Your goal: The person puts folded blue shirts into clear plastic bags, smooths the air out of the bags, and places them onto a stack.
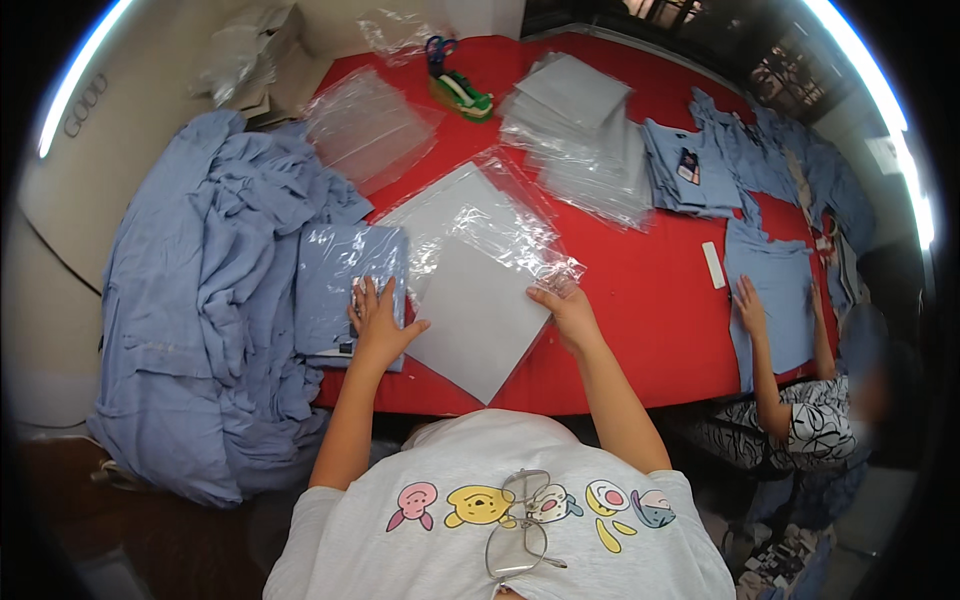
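Grey sheet [480,330]: lies at the near middle of the red table [640,345], one corner pointing toward the person, between the two hands; it overlaps the glossy plastic sleeves [470,205] behind it.
Left hand [378,328]: fingers spread wide over the bagged blue garment [327,265], thumb stretched out to the sheet's left edge (whether it presses there or only hovers, I cannot tell).
Right hand [570,315]: thumb and fingers drawn narrow, holding the sheet by its right corner, with crinkled plastic just beyond the fingertips; how much plastic is caught in the grip, I cannot tell.
Bagged garment: folded into a neat rectangle under shiny film, just left of the sheet.
Garment heap [200,300]: loose blue cloth, crumpled, at the left end of the table.
Clear bags [370,135]: lying flat in a pile on the far left part of the red surface.
Tape dispenser [465,97]: green, at the far side, between the bags and a sleeved stack [575,90] of grey sheets.
Folded garments [715,185]: blue, beside that stack, a dark tag on top.
Co-worker's hands [750,308]: at a blue garment [780,265] laid out on the right, near a white strip [713,265].
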Demonstrator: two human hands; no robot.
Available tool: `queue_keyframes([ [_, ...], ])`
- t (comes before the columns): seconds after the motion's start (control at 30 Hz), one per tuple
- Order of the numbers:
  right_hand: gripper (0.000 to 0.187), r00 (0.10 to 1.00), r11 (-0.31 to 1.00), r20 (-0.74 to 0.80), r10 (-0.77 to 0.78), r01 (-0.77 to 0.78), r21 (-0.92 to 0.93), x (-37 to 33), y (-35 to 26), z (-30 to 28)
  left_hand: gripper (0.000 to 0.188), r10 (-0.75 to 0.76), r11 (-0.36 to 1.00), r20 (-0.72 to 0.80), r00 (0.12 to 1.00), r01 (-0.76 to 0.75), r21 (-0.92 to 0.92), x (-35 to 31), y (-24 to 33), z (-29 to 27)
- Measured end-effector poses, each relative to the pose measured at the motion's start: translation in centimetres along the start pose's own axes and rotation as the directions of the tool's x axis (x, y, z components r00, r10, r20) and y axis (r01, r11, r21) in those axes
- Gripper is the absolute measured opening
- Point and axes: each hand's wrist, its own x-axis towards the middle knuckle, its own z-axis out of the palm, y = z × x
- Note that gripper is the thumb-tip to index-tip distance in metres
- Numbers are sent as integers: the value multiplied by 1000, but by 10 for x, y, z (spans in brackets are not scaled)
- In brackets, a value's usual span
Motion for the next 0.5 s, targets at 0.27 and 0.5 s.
queue_keyframes([
  [0.27, 46, 997, 975, 46, -61, 50, 215, -88, -61, -104, 76, 466, 681, 379, 799, -50, -731, 13, 132, 29],
  [0.5, 37, 979, 946, -200, -32, 94, 311, -71, -72, -244, 44, 116, 349, 119, 986, 72, -934, 43, 164, 37],
])
